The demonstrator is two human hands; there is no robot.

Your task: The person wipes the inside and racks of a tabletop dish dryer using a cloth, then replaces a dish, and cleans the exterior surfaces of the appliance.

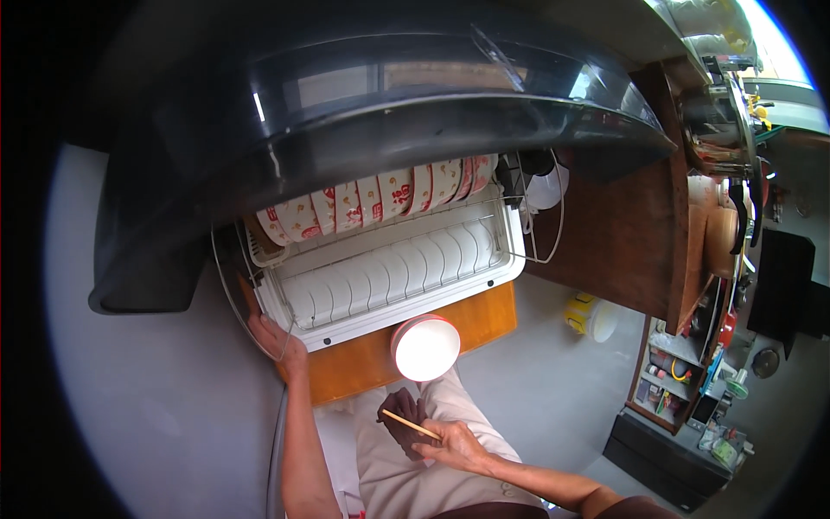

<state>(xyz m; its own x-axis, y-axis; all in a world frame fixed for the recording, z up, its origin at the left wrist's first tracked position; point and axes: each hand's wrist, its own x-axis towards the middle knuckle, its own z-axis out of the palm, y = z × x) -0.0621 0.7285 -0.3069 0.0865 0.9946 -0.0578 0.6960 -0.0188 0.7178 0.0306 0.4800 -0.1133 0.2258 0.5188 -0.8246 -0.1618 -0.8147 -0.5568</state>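
My left hand (pixel 280 342) grips the lower left corner of a white dish rack (pixel 408 311) with wire dividers, beside its wire side loop. My right hand (pixel 454 444) holds a thin wooden stick (pixel 407 423), which looks like a chopstick, between thumb and fingers. A dark brown cloth or glove (pixel 401 418) lies under the stick, against light trousers; whether the hand holds it too, I cannot tell. Between the rack and my right hand, a bowl (pixel 426 349) with a white inside and red rim stands at the front edge of an orange-brown wooden top (pixel 353 376).
Several white bowls with red patterns (pixel 363 201) stand on edge in the rack's rear row. A large dark translucent lid (pixel 389 123) arches over them. To the right are a brown wooden cabinet (pixel 616 240), a yellow and white container (pixel 591 316) and shelves with small items (pixel 671 373).
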